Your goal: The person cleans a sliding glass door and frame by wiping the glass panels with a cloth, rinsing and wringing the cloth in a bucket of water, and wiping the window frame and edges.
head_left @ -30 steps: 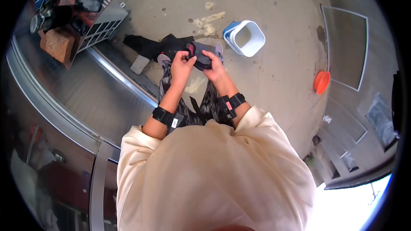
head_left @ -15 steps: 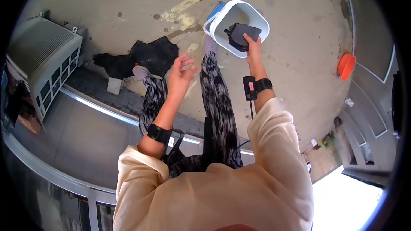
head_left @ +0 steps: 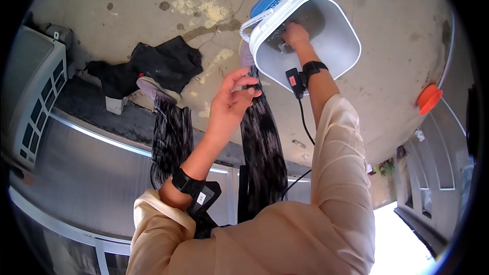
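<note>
A white square bucket [head_left: 333, 33] with a blue outer label and white handle stands on the floor in front of me. My right hand [head_left: 296, 34] reaches down inside it, fingers curled. Beside those fingers shows a dark patch of the dark grey folded cloth [head_left: 278, 32], low in the bucket in what looks like water; most of it is hidden. My left hand [head_left: 234, 94] hangs in the air left of the bucket, holding nothing, its fingers bent and apart. Both wrists wear black straps, with a small black device visible on the right one.
A black garment [head_left: 165, 62] lies on the floor to the left, near my shoe [head_left: 157, 90] and a pale block [head_left: 116, 105]. A louvred unit [head_left: 38, 99] stands at far left. An orange basin [head_left: 429, 99] is at right.
My right hand has gone down into the bucket with the dark grey cloth, formerly held near the rim. My left hand has shifted slightly right. The view has moved closer to the bucket.
</note>
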### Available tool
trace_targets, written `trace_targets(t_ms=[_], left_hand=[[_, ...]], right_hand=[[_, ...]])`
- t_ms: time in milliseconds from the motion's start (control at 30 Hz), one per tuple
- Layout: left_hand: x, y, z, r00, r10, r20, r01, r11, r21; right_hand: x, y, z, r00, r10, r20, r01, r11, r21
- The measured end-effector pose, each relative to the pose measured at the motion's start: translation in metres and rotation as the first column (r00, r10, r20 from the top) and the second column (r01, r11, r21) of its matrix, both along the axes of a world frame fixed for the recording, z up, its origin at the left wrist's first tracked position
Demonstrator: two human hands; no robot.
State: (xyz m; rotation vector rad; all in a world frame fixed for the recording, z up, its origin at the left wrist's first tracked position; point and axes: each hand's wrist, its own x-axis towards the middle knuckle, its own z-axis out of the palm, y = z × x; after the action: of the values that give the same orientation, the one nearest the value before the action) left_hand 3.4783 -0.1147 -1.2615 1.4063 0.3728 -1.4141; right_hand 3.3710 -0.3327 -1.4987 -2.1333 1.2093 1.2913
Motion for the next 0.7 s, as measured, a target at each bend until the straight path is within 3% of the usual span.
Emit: trace_targets(t_ms=[33,67,100,167,200,267,300,333,367,433,467,500,567,600,700], left_hand=[[-0.004,-0.008,-0.002,1.000,0.002,-0.002,-0.002,1.000,0.006],[-0.009,-0.016,-0.004,1.000,-0.011,-0.020,0.010,0.999,-0.044],[-0.013,-0.024,-0.007,0.999,-0.027,-0.032,0.024,0.995,-0.099],[-0.020,-0.043,-0.016,0.993,-0.064,-0.095,0.054,0.993,-0.102],[-0.026,-0.053,-0.025,0.991,-0.056,-0.123,0.052,0.998,-0.034],[-0.031,-0.085,-0.042,0.987,-0.041,-0.153,0.048,0.998,0.038],[-0.032,-0.100,-0.052,0.955,0.094,-0.282,-0.033,0.976,0.214],[-0.030,-0.110,-0.061,0.893,0.245,-0.379,-0.085,0.916,0.392],[-0.028,-0.115,-0.070,0.891,0.249,-0.379,-0.090,0.916,0.391],[-0.033,-0.120,-0.096,0.796,0.413,-0.442,-0.347,0.910,0.226],[-0.042,-0.127,-0.111,0.831,0.450,-0.328,-0.401,0.892,0.209],[-0.048,-0.128,-0.116,0.830,0.449,-0.331,-0.398,0.893,0.211],[-0.054,-0.130,-0.123,0.800,0.460,-0.385,-0.397,0.887,0.237],[-0.051,-0.136,-0.111,0.797,0.524,-0.302,-0.433,0.843,0.320],[-0.050,-0.133,-0.125,0.784,0.565,-0.258,-0.485,0.816,0.313]], right_hand=[[-0.004,-0.005,0.002,0.997,-0.010,0.073,0.006,0.998,0.056],[-0.006,-0.016,0.007,0.993,-0.112,0.019,0.113,0.993,-0.033],[-0.015,-0.018,0.006,0.993,-0.112,0.025,0.113,0.993,-0.031],[-0.037,-0.017,0.000,0.945,-0.248,0.213,0.230,0.967,0.107],[-0.039,-0.009,0.020,0.753,-0.575,0.319,0.487,0.814,0.318],[-0.041,-0.008,0.064,0.433,-0.853,0.291,0.603,0.514,0.610],[-0.040,-0.006,0.089,0.436,-0.853,0.286,0.603,0.513,0.611],[-0.037,-0.003,0.116,0.310,-0.928,0.206,0.666,0.366,0.649],[-0.033,-0.003,0.138,0.176,-0.976,0.127,0.706,0.215,0.675],[-0.027,0.004,0.170,0.159,-0.974,0.161,0.684,0.226,0.694],[-0.022,0.008,0.178,0.136,-0.973,0.186,0.664,0.229,0.712],[-0.014,0.012,0.184,0.135,-0.974,0.184,0.667,0.227,0.710],[0.001,0.021,0.190,0.571,-0.743,0.349,0.593,0.667,0.451],[0.003,0.028,0.180,0.620,-0.634,0.462,0.533,0.773,0.345],[0.011,0.032,0.151,0.655,-0.602,0.456,0.552,0.794,0.255]])
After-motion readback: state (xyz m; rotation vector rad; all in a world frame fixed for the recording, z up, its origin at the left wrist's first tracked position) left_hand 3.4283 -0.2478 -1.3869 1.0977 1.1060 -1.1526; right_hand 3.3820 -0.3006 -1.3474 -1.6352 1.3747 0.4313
